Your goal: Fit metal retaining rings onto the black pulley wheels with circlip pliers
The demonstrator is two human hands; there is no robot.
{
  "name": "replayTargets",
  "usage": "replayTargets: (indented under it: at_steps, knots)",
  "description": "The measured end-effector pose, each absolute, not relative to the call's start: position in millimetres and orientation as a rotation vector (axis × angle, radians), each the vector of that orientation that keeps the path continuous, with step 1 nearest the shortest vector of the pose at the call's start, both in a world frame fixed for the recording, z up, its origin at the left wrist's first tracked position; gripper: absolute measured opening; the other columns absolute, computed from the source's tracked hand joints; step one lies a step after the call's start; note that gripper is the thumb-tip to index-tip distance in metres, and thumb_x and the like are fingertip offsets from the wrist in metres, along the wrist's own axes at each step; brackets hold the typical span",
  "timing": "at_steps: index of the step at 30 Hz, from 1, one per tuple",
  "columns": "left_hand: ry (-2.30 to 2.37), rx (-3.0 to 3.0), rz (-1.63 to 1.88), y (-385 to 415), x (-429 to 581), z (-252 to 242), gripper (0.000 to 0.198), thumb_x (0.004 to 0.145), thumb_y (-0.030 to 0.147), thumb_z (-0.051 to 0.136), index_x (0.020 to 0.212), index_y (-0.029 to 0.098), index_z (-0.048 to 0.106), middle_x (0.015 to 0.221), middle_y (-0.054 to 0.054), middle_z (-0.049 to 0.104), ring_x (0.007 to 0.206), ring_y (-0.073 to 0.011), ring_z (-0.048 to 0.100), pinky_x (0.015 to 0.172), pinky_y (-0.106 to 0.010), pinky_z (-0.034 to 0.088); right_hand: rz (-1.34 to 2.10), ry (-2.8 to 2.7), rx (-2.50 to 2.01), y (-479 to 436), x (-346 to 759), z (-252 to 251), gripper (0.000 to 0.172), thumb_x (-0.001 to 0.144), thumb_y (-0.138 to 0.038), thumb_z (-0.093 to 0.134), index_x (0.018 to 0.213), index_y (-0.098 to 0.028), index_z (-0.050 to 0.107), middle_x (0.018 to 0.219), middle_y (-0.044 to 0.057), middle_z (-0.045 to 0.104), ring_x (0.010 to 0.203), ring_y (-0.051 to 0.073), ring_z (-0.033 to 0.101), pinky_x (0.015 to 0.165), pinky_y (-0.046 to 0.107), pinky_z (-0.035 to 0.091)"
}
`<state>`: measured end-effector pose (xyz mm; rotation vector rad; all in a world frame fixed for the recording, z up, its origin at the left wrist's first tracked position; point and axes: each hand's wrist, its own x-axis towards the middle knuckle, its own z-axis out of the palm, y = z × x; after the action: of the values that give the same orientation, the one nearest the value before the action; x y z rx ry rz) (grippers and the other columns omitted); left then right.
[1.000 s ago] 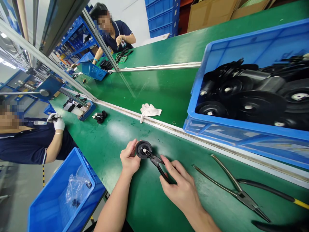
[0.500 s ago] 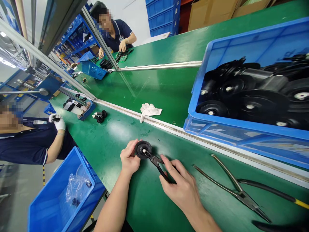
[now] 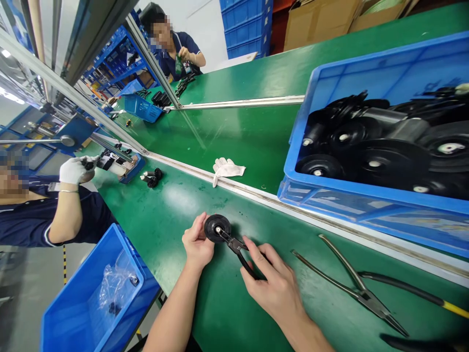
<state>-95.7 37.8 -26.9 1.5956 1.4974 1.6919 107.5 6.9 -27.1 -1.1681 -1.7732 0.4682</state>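
A small black wheel (image 3: 217, 227) with a pale metal hub rests on the green table (image 3: 205, 313). My left hand (image 3: 197, 242) grips its left rim with thumb and fingers. My right hand (image 3: 273, 283) is closed round the handles of small black pliers (image 3: 237, 248), whose tips sit at the wheel's hub. Both forearms come in from the bottom edge.
Long-nose pliers (image 3: 361, 288) with a yellow-tipped handle lie to the right. A big blue crate (image 3: 370, 200) of black wheels stands behind a metal rail. A white glove (image 3: 226, 168) lies on the belt. A blue bin (image 3: 88, 303) hangs at lower left. Two co-workers sit at left and far back.
My hands have barely moved on the wheel and pliers. The gloved hand of the person at left has risen toward the fixture on the table.
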Motion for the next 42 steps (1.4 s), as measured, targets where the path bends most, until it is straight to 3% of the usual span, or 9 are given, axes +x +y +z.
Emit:
replayTargets:
  at_steps: [9, 18, 29, 38, 42]
  knots:
    - [1.547, 1.633, 1.660, 41.6, -97.5, -27.2, 0.053, 0.082, 0.030, 0.083, 0.133, 0.023, 0.071, 0.107, -0.009, 0.083, 0.088, -0.0236, 0.082, 0.077, -0.031, 0.069, 0.507, -1.749, -1.160, 7.2, 107.4, -28.0, 0.059, 0.090, -0.012, 0.061, 0.147, -0.026, 0.057, 0.091, 0.003, 0.062, 0.069, 0.014, 0.063, 0.062, 0.026, 0.052]
    - [1.433, 1.792, 1.711, 51.0, -98.5, -27.6, 0.051, 0.087, 0.028, 0.078, 0.137, 0.027, 0.068, 0.097, -0.004, 0.083, 0.092, -0.0225, 0.080, 0.099, -0.050, 0.065, 0.600, -1.639, -1.034, 8.9, 109.2, -29.5, 0.067, 0.088, -0.006, 0.062, 0.151, -0.027, 0.055, 0.090, 0.003, 0.059, 0.071, 0.014, 0.061, 0.065, 0.026, 0.054]
    - [1.462, 1.816, 1.706, 50.9, -98.2, -28.1, 0.048, 0.088, 0.029, 0.077, 0.135, 0.024, 0.069, 0.098, -0.006, 0.083, 0.096, -0.0245, 0.080, 0.098, -0.049, 0.066, 0.590, -1.672, -1.050, 10.2, 108.6, -29.0, 0.063, 0.089, -0.006, 0.060, 0.148, -0.026, 0.057, 0.090, 0.002, 0.059, 0.067, 0.013, 0.060, 0.064, 0.025, 0.053]
    - [1.297, 2.017, 1.695, 55.8, -110.0, -20.4, 0.061, 0.086, 0.006, 0.073, 0.140, 0.032, 0.066, 0.109, -0.005, 0.081, 0.105, -0.0242, 0.076, 0.097, -0.051, 0.065, 0.516, -1.792, -1.217, 3.1, 105.7, -24.3, 0.052, 0.091, -0.013, 0.056, 0.141, -0.027, 0.063, 0.084, 0.000, 0.061, 0.060, 0.013, 0.057, 0.057, 0.026, 0.047]
    - [1.378, 2.021, 1.606, 55.3, -111.5, -18.8, 0.068, 0.089, 0.011, 0.072, 0.151, 0.032, 0.054, 0.103, -0.004, 0.083, 0.099, -0.0213, 0.079, 0.098, -0.046, 0.065, 0.601, -1.742, -1.187, 2.4, 104.3, -26.6, 0.055, 0.090, -0.013, 0.057, 0.144, -0.026, 0.061, 0.086, 0.001, 0.061, 0.063, 0.013, 0.059, 0.061, 0.025, 0.050]
